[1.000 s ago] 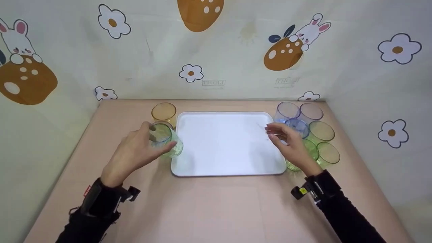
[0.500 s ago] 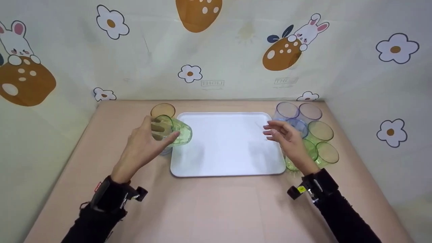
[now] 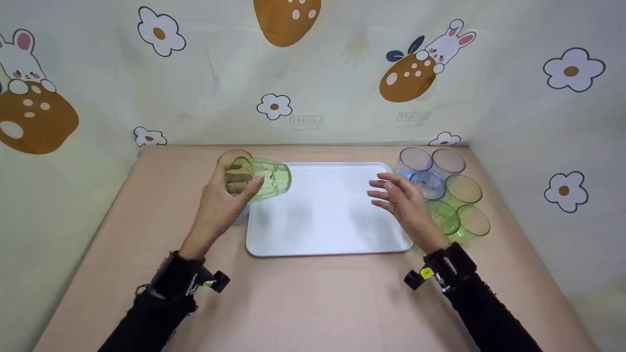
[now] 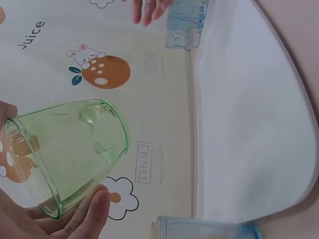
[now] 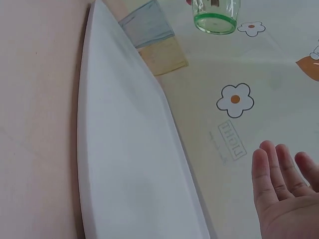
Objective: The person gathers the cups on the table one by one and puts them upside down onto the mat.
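My left hand (image 3: 217,203) grips a clear green cup (image 3: 276,180) around its rim end, above the left part of a white tray (image 3: 330,215). The cup lies tipped on its side, with its base toward the right. In the left wrist view the same green cup (image 4: 79,144) shows clear of the tray, with fingers (image 4: 97,209) beneath its rim. My right hand (image 3: 406,205) holds nothing; it hovers at the tray's right edge beside several coloured cups. Its fingers (image 5: 261,174) are spread and fairly straight in the right wrist view.
Partly behind my left hand stand an amber cup (image 3: 227,155) and a blue cup (image 3: 242,217). Right of the tray cluster a purple-rimmed cup (image 3: 415,159), a blue cup (image 3: 429,187), a green cup (image 3: 445,217) and others. A patterned cloth wall rises behind the table.
My left hand has lifted the green cup, moved it rightward over the tray and tipped it from nearly upright onto its side. The right hand has shifted slightly left, its fingers opening.
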{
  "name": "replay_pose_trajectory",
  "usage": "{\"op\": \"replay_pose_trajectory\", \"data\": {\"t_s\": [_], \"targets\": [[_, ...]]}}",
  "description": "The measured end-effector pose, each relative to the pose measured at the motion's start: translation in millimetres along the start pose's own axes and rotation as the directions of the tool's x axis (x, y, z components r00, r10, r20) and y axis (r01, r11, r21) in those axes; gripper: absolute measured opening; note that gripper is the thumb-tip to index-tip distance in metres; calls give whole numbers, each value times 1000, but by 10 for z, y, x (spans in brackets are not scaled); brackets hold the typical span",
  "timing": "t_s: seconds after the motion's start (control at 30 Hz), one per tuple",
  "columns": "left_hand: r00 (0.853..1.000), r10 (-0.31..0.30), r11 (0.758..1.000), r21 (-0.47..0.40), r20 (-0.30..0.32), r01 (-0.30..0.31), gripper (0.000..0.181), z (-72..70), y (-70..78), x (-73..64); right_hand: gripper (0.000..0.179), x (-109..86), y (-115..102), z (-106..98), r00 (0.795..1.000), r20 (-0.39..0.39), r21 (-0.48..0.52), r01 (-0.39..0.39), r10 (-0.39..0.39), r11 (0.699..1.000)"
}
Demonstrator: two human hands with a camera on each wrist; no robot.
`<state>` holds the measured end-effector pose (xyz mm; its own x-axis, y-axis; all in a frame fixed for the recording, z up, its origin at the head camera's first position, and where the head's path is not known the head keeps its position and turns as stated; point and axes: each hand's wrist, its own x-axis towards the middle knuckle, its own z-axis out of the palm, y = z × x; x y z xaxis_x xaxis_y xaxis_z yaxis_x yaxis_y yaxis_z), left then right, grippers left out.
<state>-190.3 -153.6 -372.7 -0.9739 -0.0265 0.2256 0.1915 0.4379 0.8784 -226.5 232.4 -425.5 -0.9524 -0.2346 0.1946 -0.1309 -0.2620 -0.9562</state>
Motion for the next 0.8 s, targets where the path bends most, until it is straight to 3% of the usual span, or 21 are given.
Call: {"op": "replay_pose_trajectory", "data": {"t_s": [0.27, 0.43, 0.5, 0.73, 0.8], "targets": [[998, -63, 988, -138, 19, 65, 70, 159, 11, 7, 48, 2, 85, 77, 997, -7, 94, -75, 76, 993], [997, -82, 966, -246, 12, 83, 64, 289, 17, 13, 51, 14, 138, 133, 994, -18, 139, -108, 111, 984], [996, -94, 950, -298, 7, 91, 61, 343, 17, 17, 51, 20, 152, 160, 992, -25, 158, -122, 127, 980], [992, -115, 854, -507, 43, 121, 58, 548, 36, 43, 52, 35, 197, 261, 990, -34, 237, -128, 140, 963], [992, -116, 836, -534, 47, 123, 60, 606, 46, 50, 51, 41, 207, 290, 991, -33, 272, -119, 133, 955]]}}
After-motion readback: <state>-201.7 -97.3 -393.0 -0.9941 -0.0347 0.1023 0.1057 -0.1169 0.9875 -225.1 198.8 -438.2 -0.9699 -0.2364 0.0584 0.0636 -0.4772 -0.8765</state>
